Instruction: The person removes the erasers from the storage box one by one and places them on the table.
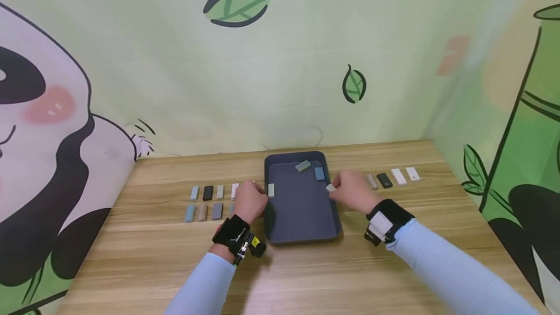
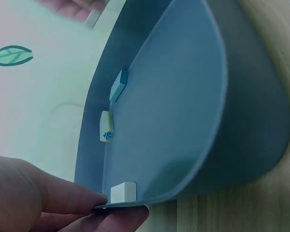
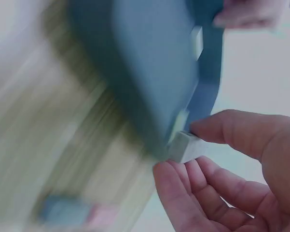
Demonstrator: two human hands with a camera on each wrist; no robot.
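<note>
Both hands are loading the tray [image 1: 302, 235]: left hand [image 1: 250, 200] fingers pinch a white tile [image 1: 271, 190] at its left rim, right hand [image 1: 351, 190] fingers pinch a pale tile [image 1: 330, 187] at its right rim; next, each likely needs releasing inside.

The head camera is looking down and forward over the wooden table [image 1: 306, 276] from farther back. Each wrist camera is sitting very close, facing the dark tray [image 2: 193, 111] from opposite sides. All three views are sharing that tray.

dark blue-grey tray [image 1: 302, 227], wood-grain table [image 1: 393, 276]
</note>
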